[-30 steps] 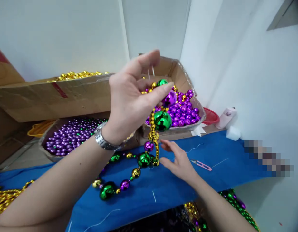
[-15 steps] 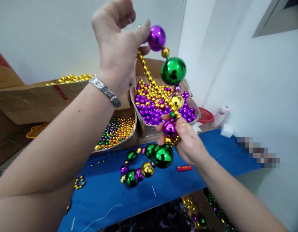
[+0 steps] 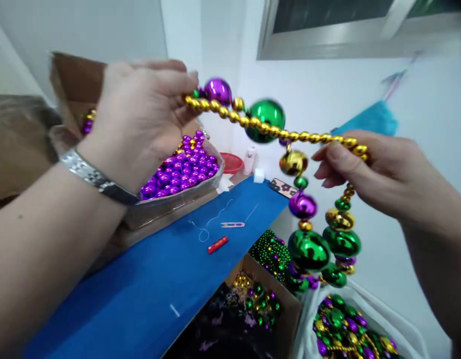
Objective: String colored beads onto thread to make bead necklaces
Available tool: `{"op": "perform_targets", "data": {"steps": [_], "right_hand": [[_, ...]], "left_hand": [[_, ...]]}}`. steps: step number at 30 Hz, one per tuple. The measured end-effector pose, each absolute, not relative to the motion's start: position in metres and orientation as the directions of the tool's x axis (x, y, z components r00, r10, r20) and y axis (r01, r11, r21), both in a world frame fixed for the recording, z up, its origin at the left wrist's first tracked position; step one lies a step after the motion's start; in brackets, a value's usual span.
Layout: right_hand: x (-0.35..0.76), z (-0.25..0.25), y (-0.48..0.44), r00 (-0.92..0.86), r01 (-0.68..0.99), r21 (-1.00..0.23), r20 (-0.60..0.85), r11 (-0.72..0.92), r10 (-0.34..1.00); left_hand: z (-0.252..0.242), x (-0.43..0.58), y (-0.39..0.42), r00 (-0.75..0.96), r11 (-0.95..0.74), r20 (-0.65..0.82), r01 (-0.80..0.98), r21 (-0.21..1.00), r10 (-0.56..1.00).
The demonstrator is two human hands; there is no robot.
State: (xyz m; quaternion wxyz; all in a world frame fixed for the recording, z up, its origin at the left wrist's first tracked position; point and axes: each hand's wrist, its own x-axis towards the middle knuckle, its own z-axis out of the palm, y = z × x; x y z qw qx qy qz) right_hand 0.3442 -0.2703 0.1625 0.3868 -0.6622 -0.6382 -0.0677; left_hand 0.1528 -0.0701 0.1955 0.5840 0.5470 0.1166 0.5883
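Observation:
My left hand, with a metal watch on the wrist, is closed on one end of a bead necklace. My right hand pinches the other end of its small gold strand, held stretched level between the hands. Large green, purple and gold balls of the same necklace hang in a loop below, in the air beyond the blue table's edge.
A cardboard box of purple beads sits on the blue table behind my left hand. A pink thread snip, a small red piece and loose thread lie on the cloth. Boxes and a white bag of bead necklaces stand below.
The view has swung right. The necklace has left the table and now hangs clear of it. My right hand moved up and right, stretching the gold strand level.

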Motion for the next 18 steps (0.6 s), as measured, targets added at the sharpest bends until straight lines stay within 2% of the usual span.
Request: {"op": "perform_targets", "data": {"steps": [3,5,7,10,14,18], "right_hand": [[0.373,0.171,-0.299,0.361,0.662,-0.732,0.499,0.161,0.788],[0.387,0.172,-0.315,0.428,0.444,-0.863,0.440,0.240,0.789],[0.397,0.169,-0.326,0.472,0.334,-0.905,0.403,0.264,0.784],[0.406,0.157,-0.339,0.505,0.289,-0.930,0.348,0.225,0.790],[0.414,0.144,-0.360,0.545,0.262,-0.939,0.335,0.223,0.769],[0.413,0.137,-0.396,0.649,0.248,-0.936,0.352,0.250,0.675]], "left_hand": [[0.177,0.194,-0.093,0.406,-0.179,0.442,-0.542,0.821,0.800],[0.156,0.223,-0.112,0.520,-0.027,0.346,-0.525,0.850,0.781],[0.133,0.246,-0.129,0.635,0.111,0.263,-0.487,0.866,0.727],[0.103,0.265,-0.145,0.749,0.233,0.159,-0.389,0.891,0.643],[0.079,0.262,-0.137,0.785,0.240,0.070,-0.272,0.932,0.615],[0.069,0.248,-0.115,0.788,0.198,0.068,-0.236,0.951,0.612]]}}
